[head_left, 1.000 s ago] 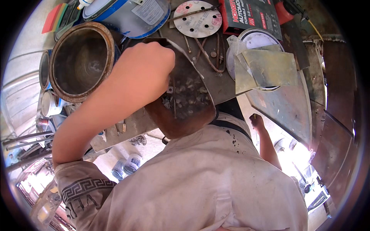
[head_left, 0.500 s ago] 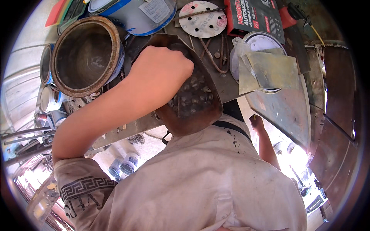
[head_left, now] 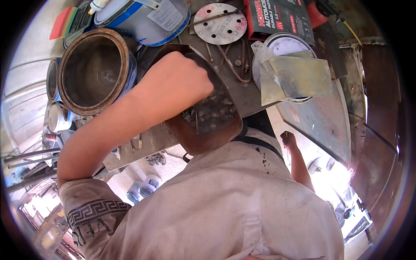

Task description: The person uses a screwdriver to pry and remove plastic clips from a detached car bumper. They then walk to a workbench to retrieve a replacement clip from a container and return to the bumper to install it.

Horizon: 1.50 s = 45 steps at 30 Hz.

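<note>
My left hand (head_left: 177, 84) is closed, knuckles up, over a dark, rusty metal tray (head_left: 201, 136) that holds several small, dull pieces of hardware (head_left: 206, 115). Its fingertips are curled out of sight, so what they grip cannot be made out. My right hand (head_left: 288, 139) hangs low beside the bench at the right, closed around something small, dark and partly yellow that is too small to name. A rusty-rimmed round can (head_left: 93, 71) stands just left of the tray.
On the bench (head_left: 143, 145) lie a sanding disc (head_left: 219, 21), bent rods (head_left: 242, 76), a red-and-black box (head_left: 277, 21) and translucent sheets (head_left: 299, 76) over a lid. A blue-rimmed bucket (head_left: 160, 21) stands behind, smaller cans (head_left: 58, 117) at left. A metal panel (head_left: 316, 125) is at right.
Since a second ago my left hand has moved a little to the right across the tray, still closed. My right hand stays low in about the same place.
</note>
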{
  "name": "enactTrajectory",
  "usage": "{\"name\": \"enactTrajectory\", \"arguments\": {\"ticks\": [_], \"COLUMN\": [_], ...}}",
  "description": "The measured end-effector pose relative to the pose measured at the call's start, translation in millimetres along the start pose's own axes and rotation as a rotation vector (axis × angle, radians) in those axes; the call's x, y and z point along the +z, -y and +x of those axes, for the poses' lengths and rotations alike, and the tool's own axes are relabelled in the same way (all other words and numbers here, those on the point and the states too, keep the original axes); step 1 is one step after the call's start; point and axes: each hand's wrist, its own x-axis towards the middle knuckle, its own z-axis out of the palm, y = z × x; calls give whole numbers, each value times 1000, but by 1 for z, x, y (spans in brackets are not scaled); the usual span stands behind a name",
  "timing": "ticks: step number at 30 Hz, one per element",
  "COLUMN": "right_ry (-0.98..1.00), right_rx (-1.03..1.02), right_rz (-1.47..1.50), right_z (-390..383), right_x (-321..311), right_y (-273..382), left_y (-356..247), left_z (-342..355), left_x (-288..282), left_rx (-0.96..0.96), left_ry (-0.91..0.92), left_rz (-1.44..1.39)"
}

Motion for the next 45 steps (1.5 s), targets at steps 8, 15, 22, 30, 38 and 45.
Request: {"name": "enactTrajectory", "arguments": {"ticks": [8, 15, 22, 30, 38, 45], "right_ry": [-4, -19, -32, -34, -8, -18], "right_rx": [54, 49, 46, 27, 71, 2], "right_rz": [93, 49, 76, 72, 68, 55], "right_z": [-11, -14, -13, -15, -17, -11], "right_x": [-1, -2, -9, -11, -12, -13], "right_y": [10, 20, 31, 26, 18, 41], "left_y": [11, 14, 12, 11, -34, -59], "left_z": [-23, -43, -58, -84, -59, -29], "left_x": [-38, -50, -45, -50, -37, -3], "left_rx": [-89, -295, -332, -795, -451, -653], "left_ry": [-44, -142, -183, -692, -264, -292], "left_rz": [-159, -754, -794, -589, -589, -256]}}
